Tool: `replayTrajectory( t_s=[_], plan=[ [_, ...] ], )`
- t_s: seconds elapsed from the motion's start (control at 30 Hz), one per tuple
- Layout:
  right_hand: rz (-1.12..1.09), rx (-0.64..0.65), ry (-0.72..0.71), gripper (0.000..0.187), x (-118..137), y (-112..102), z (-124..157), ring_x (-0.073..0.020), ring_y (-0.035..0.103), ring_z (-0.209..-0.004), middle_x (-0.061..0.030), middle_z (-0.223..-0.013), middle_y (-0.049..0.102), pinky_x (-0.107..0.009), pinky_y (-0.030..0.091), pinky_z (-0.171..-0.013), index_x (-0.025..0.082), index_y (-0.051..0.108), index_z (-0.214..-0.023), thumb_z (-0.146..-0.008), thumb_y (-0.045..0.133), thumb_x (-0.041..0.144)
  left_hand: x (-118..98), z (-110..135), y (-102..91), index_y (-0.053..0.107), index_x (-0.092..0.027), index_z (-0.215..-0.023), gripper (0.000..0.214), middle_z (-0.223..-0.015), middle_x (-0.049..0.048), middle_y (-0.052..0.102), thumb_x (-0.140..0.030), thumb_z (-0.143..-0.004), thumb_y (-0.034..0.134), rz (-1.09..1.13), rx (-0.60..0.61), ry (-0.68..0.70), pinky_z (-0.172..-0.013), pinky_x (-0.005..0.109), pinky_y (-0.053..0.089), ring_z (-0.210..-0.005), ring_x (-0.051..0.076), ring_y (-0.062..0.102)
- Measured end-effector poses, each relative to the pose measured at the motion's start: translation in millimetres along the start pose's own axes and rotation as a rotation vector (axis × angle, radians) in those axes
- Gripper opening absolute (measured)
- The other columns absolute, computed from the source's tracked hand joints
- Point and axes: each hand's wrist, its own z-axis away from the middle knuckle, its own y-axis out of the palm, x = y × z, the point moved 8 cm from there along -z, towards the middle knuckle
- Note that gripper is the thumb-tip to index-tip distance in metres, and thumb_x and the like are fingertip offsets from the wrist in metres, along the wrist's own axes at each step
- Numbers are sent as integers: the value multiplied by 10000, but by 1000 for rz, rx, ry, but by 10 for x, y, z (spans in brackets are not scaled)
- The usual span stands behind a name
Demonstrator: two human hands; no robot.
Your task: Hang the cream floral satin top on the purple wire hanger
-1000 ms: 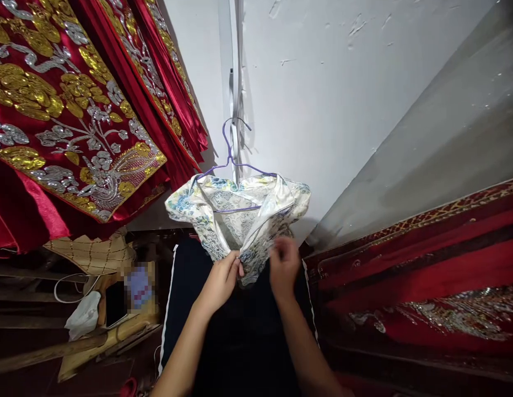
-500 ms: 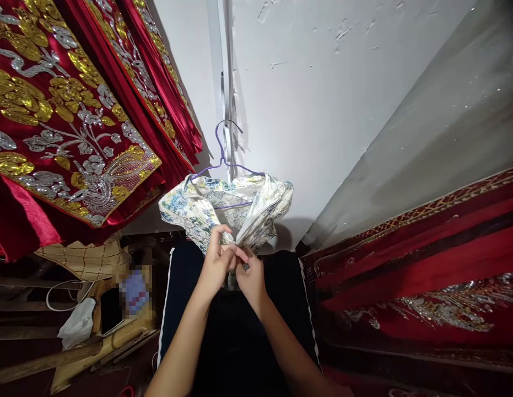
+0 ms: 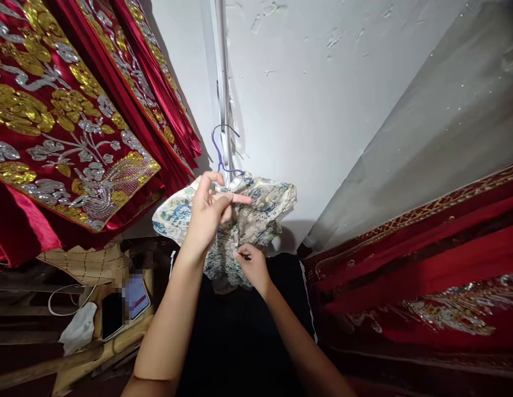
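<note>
A floral blouse in white, blue and yellow hangs from a purple wire hanger. Near its neckline, my left hand is closed in a pinch at the top of the front closure, with the index finger stretched across. Below that hand the front edges meet in a line that looks like a zipper; the pull itself is hidden. Lower down, my right hand pinches the fabric beside this line, thumb and finger together.
Red cloths with gold and silver sequins hang at the left. More red embroidered cloth lies to the right. On a wooden stool at the lower left are a dark phone and white tissue. A white wall stands behind.
My left hand has risen from the lower front to the neckline. The open neck of the blouse has closed along the front. My right hand has stayed low, shifting slightly.
</note>
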Motion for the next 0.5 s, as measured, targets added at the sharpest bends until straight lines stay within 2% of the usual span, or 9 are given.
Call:
replayTrajectory(
  t_s=[0.07, 0.17, 0.23, 0.27, 0.33, 0.4, 0.5],
  plan=[
    [-97, -20, -38, 222, 288, -161, -39, -212, 666, -796, -62, -867, 711, -312, 495, -684, 204, 653, -939, -847, 683, 404, 88, 59, -61, 362, -255, -967, 275, -771, -52, 652, -189, -874, 612, -31, -25, 2, -407, 162, 234, -345, 3, 324],
    [-129, -97, -247, 320, 1024, -478, -197, -187, 634, -739, -35, -858, 699, -323, 504, -677, 243, 648, -1200, -911, 643, 383, 174, 121, -100, 353, -259, -952, 277, -764, -60, 636, -216, -889, 619, -101, -36, 7, -397, 164, 245, -340, 12, 347],
    [-111, -77, -331, 452, 1456, -588, -367, -165, 586, -675, -22, -878, 690, -309, 482, -623, 274, 560, -1392, -952, 585, 378, 212, 144, -74, 352, -258, -948, 254, -766, -56, 636, -260, -918, 604, -167, -14, -6, -392, 170, 273, -346, 23, 376],
    [-61, -14, -346, 462, 1614, -574, -464, -153, 561, -648, -16, -873, 683, -299, 465, -606, 272, 555, -1412, -959, 572, 364, 226, 153, -59, 352, -258, -951, 239, -770, -52, 641, -282, -934, 589, -202, -3, -13, -392, 173, 292, -354, 31, 398],
    [78, 102, -358, 344, 1810, -511, -632, -129, 510, -593, -3, -803, 666, -278, 418, -571, 243, 673, -1262, -946, 585, 347, 252, 169, -52, 341, -261, -961, 228, -788, -51, 658, -309, -957, 564, -253, 0, -27, -400, 178, 336, -374, 46, 448],
    [249, 170, -374, 200, 1887, -443, -738, -115, 478, -571, 10, -722, 638, -268, 377, -562, 218, 740, -1021, -924, 614, 339, 282, 181, -79, 312, -267, -965, 245, -806, -58, 679, -311, -965, 553, -263, -22, -38, -410, 180, 368, -383, 55, 484],
    [423, 142, -466, 141, 1973, -394, -768, -116, 472, -594, 16, -705, 619, -272, 359, -598, 207, 709, -880, -921, 616, 305, 353, 203, -133, 268, -269, -944, 297, -797, -70, 703, -290, -951, 564, -202, -70, -45, -408, 180, 380, -368, 58, 495]
  ],
)
